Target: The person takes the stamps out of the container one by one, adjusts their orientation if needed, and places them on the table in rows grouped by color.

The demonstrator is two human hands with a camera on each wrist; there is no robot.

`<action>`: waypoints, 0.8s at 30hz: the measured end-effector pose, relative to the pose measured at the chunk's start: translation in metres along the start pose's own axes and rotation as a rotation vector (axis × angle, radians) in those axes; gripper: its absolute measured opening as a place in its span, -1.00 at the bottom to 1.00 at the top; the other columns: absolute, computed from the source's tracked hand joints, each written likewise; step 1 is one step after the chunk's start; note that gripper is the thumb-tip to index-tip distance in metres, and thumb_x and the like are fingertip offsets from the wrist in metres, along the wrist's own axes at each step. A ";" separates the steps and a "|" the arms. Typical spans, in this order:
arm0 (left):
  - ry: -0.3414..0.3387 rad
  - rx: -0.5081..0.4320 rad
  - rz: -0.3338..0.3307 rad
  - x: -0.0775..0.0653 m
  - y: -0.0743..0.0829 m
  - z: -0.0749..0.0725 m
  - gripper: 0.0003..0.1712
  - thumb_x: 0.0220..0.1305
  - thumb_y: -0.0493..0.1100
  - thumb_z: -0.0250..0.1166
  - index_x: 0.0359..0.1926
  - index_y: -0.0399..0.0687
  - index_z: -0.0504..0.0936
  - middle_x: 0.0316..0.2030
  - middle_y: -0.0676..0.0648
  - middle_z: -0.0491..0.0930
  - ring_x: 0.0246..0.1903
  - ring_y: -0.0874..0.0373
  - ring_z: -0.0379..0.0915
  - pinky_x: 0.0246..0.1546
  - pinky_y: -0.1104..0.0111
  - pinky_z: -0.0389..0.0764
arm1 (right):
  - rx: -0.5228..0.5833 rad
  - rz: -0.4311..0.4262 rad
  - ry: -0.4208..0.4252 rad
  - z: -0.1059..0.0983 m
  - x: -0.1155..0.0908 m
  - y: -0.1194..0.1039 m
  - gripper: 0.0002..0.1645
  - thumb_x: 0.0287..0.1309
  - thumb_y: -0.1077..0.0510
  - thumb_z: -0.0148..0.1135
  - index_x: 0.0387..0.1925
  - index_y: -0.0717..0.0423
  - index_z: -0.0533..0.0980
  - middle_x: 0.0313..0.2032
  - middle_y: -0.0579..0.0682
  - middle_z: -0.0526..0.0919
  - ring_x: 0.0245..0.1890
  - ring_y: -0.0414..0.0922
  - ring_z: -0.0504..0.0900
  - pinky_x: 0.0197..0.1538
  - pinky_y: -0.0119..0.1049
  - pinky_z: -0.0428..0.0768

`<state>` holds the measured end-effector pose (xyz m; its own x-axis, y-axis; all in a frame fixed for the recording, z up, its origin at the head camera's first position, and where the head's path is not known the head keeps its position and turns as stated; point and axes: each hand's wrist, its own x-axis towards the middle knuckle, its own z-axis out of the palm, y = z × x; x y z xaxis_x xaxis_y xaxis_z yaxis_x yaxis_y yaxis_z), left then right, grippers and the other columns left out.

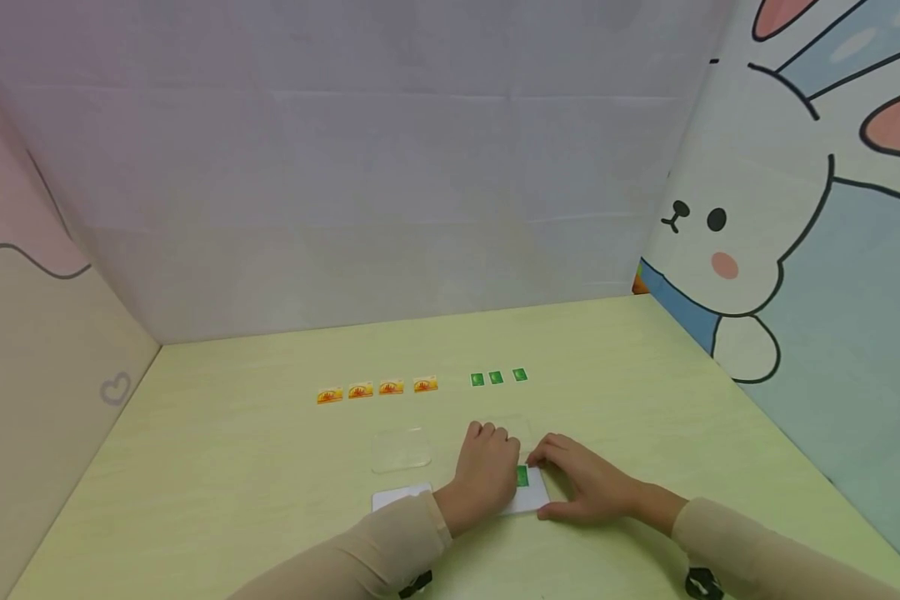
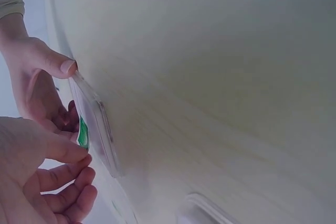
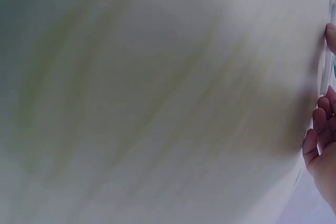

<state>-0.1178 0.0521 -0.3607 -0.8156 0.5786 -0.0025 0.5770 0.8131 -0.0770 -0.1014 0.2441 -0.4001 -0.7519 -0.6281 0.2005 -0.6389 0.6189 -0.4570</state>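
Near the front middle of the table lies a flat white case (image 1: 531, 500), partly covered by my left hand (image 1: 487, 467). A small green card (image 1: 522, 476) is on top of it in the head view. In the left wrist view, thumb and finger of my left hand (image 2: 47, 166) pinch an edge of the green card (image 2: 83, 132), one end of which tilts up from the case (image 2: 97, 121). My right hand (image 1: 588, 483) grips the case's right side, thumb at the near corner and fingers at the far one. Only part of the right hand (image 3: 326, 145) shows in its own wrist view.
A second white case (image 1: 397, 497) lies left, partly behind my left sleeve. Clear lids lie behind the cases, one on the left (image 1: 401, 451) and one (image 1: 521, 427) beyond my left hand. Farther back are a row of several orange cards (image 1: 361, 390) and three green cards (image 1: 496, 377).
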 end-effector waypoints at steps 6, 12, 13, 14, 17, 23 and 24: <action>0.021 0.021 0.015 0.000 -0.001 0.001 -0.87 0.24 -0.06 0.24 -0.34 0.01 0.63 -0.45 0.06 0.54 -0.36 0.16 0.36 -0.13 0.33 0.30 | 0.003 0.000 0.004 0.000 0.000 0.001 -0.38 0.01 -0.29 0.34 -0.02 -0.01 0.46 -0.07 -0.23 0.50 -0.02 -0.30 0.45 0.11 -0.26 0.50; 0.022 0.045 0.017 0.000 -0.002 0.001 -0.86 0.24 -0.05 0.25 -0.31 -0.01 0.63 -0.43 0.05 0.55 -0.34 0.16 0.38 -0.12 0.32 0.32 | -0.003 -0.010 0.005 0.001 0.000 0.001 -0.38 0.01 -0.29 0.34 -0.03 -0.01 0.46 -0.07 -0.23 0.50 -0.03 -0.30 0.45 0.10 -0.27 0.50; 0.023 0.047 0.015 0.000 -0.003 0.000 -0.86 0.24 -0.06 0.25 -0.31 -0.01 0.63 -0.42 0.05 0.56 -0.33 0.15 0.39 -0.12 0.32 0.32 | -0.006 -0.014 0.007 0.001 0.000 0.001 -0.38 0.01 -0.28 0.34 -0.03 0.00 0.46 -0.07 -0.22 0.50 -0.03 -0.31 0.45 0.10 -0.27 0.51; 0.027 0.049 0.012 0.000 -0.003 0.000 -0.87 0.23 -0.07 0.26 -0.31 -0.01 0.63 -0.42 0.05 0.56 -0.33 0.15 0.39 -0.12 0.32 0.32 | -0.008 -0.018 0.010 0.001 0.000 0.001 -0.38 0.01 -0.28 0.34 -0.03 0.00 0.46 -0.07 -0.22 0.50 -0.03 -0.30 0.45 0.09 -0.27 0.51; 0.034 0.050 0.003 -0.001 -0.004 -0.001 -0.88 0.21 -0.07 0.27 -0.33 -0.01 0.62 -0.44 0.05 0.54 -0.33 0.15 0.38 -0.13 0.32 0.31 | -0.011 -0.022 0.013 0.002 -0.001 0.002 -0.39 0.02 -0.27 0.34 -0.03 0.01 0.47 -0.08 -0.21 0.50 -0.04 -0.30 0.45 0.09 -0.28 0.51; 0.022 0.042 -0.003 0.000 -0.007 -0.002 -0.88 0.18 -0.06 0.29 -0.36 0.00 0.61 -0.44 0.06 0.53 -0.35 0.16 0.37 -0.12 0.32 0.30 | -0.010 -0.025 0.017 0.003 -0.001 0.002 -0.39 0.02 -0.27 0.34 -0.03 0.01 0.47 -0.08 -0.21 0.50 -0.05 -0.30 0.45 0.08 -0.29 0.50; 0.016 0.048 -0.002 0.000 -0.008 -0.002 -0.87 0.19 -0.06 0.29 -0.35 0.00 0.62 -0.44 0.05 0.54 -0.34 0.16 0.37 -0.12 0.32 0.31 | -0.010 -0.030 0.019 0.003 -0.001 0.002 -0.39 0.02 -0.27 0.34 -0.03 0.02 0.47 -0.08 -0.21 0.50 -0.05 -0.30 0.45 0.08 -0.29 0.51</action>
<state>-0.1222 0.0460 -0.3579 -0.8159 0.5780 0.0138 0.5721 0.8107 -0.1247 -0.1016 0.2445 -0.4041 -0.7353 -0.6375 0.2302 -0.6626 0.6046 -0.4421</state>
